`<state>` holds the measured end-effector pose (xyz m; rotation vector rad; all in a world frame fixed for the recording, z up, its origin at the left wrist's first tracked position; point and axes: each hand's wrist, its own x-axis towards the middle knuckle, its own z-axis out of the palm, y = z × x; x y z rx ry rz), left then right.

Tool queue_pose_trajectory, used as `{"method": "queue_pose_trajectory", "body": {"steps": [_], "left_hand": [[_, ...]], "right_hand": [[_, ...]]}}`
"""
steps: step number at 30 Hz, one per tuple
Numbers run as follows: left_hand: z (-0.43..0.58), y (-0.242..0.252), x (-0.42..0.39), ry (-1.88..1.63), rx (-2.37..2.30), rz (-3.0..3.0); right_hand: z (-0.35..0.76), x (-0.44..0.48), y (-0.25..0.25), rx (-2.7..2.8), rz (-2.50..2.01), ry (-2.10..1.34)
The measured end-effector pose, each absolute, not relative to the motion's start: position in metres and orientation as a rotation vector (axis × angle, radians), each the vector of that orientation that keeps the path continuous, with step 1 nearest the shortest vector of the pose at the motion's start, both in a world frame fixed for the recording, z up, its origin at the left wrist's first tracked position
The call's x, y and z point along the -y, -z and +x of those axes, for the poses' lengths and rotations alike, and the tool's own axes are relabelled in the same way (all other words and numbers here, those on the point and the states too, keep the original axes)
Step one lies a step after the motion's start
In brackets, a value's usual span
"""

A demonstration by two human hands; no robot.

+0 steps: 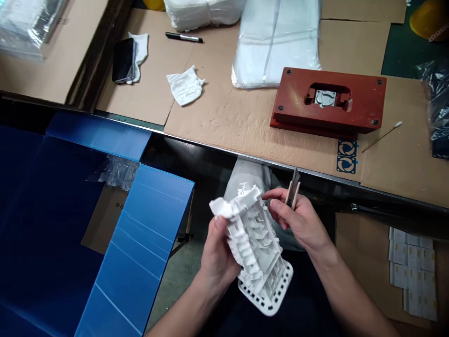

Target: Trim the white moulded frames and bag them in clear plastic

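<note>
My left hand [217,255] is closed round a white moulded plastic part [257,248] with many ribs and a perforated base, held below the table edge. My right hand [298,217] touches the part's upper end with its fingertips and grips a small utility knife [293,189], blade pointing up. A red block fixture [329,100] with a metal insert in its recess lies on the cardboard-covered table [238,117], beyond the hands.
A blue corrugated plastic bin [136,252] stands at the left. On the table lie a black marker [184,37], a phone [122,60], a crumpled white glove [185,85], bagged white material [277,42] and a cotton swab [382,135]. White label sheets [414,267] lie lower right.
</note>
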<state>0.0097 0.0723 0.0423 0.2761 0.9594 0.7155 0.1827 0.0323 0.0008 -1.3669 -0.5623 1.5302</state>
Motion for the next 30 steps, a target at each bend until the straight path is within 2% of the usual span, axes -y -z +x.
{"method": "queue_pose_trajectory", "body": {"steps": [3, 6, 13, 23, 30], "left_hand": [[0.016, -0.042, -0.091, -0.540, -0.862, -0.114], [0.022, -0.040, -0.103, -0.508, -0.823, -0.248], [0.017, -0.028, -0.088, -0.529, -0.878, 0.019], [-0.001, -0.017, -0.075, -0.503, -0.717, 0.340], [-0.006, -0.033, -0.105, -0.727, -0.728, 0.693]], "right_hand": [[0.186, -0.027, 0.005, 0.553, -1.339, -1.603], [0.179, -0.023, 0.005, 0.401, -1.232, -1.722], [0.167, -0.032, -0.004, 0.205, -1.264, -1.545], [0.204, -0.020, -0.006, 0.692, -1.660, -1.369], [0.239, 0.009, -0.036, 1.204, -1.920, -1.101]]}}
